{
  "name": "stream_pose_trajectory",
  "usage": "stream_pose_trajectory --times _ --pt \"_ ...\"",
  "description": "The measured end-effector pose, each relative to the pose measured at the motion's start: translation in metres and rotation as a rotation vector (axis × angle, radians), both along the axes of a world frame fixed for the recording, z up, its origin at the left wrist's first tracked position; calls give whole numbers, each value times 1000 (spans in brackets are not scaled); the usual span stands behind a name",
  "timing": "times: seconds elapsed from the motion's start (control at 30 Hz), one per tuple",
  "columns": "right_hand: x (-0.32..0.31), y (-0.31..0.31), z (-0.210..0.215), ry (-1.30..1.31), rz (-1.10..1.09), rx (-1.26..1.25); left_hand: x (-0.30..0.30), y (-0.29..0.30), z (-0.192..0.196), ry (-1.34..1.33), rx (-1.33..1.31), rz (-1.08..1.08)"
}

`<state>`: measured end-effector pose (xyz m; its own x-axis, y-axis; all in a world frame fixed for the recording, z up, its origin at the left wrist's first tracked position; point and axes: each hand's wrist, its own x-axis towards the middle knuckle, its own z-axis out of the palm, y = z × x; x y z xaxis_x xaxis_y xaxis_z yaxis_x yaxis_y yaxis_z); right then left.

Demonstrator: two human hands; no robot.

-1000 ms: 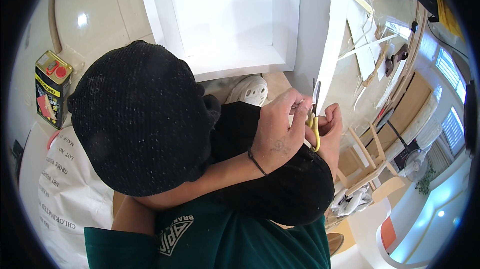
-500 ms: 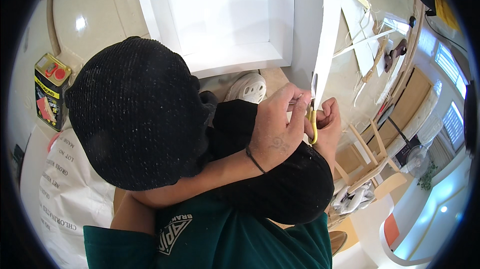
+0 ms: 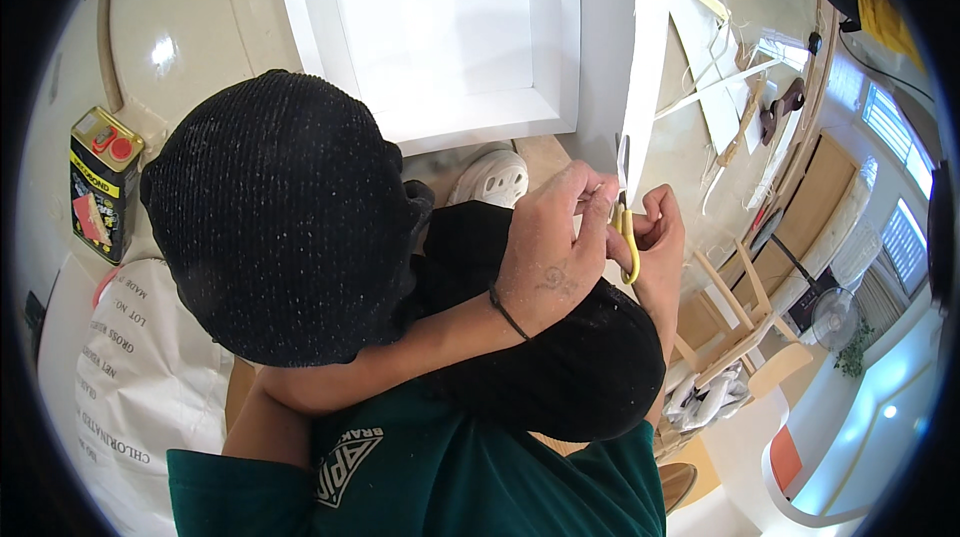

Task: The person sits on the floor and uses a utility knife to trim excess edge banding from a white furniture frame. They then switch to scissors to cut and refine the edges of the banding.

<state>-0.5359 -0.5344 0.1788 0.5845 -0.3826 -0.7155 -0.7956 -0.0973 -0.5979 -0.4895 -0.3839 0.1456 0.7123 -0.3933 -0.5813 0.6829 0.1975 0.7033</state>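
since a second ago both hands have drifted a little up and right in the frame, closer under the lower edge of the white board (image 3: 625,57) that stands on edge right of centre.

left hand (image 3: 550,257) is curled shut, fingertips pinching at the yellow-handled cutter (image 3: 628,242); right hand (image 3: 660,257) is closed around the yellow handle from the other side. its blade points up and meets the board's bottom corner, just right of centre frame. whether the blade is already in the material i cannot tell.

to do this well, judging from the grip: keep the blade flat against the board's face, let the left fingers steady the tip and stay clear of the edge, and draw slowly, since the thin board could tear or the blade could slip toward the thumb.

containers: a shallow white tray-like frame (image 3: 300,7) fills the upper centre and shows nothing inside. a yellow rectangular tin with red caps (image 3: 100,182) stands at the left edge, capped, contents hidden. below it lies a white printed sack (image 3: 130,377), lower left, contents not visible.
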Motion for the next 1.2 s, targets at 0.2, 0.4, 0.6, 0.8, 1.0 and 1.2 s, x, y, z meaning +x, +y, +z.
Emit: stream_pose_trajectory --times 0.2,0.4,0.6,0.8,1.0,1.2 --pt "-1 3 -1 -15 -28 -1 3 -3 4 -101 40 88" --pt "-1 0 -1 29 36 -67 2 2 5 43 -57 1" --pt "-2 -1 0 49 81 -83 3 0 5 12 -75 14" --pt "0 -5 2 52 189 -149 4 3 4 -87 10 -54" --pt "4 -6 6 22 288 -233 3 3 2 -220 77 -61" --pt "5 -5 8 -2 316 -285 2 1 4 -221 85 -60"
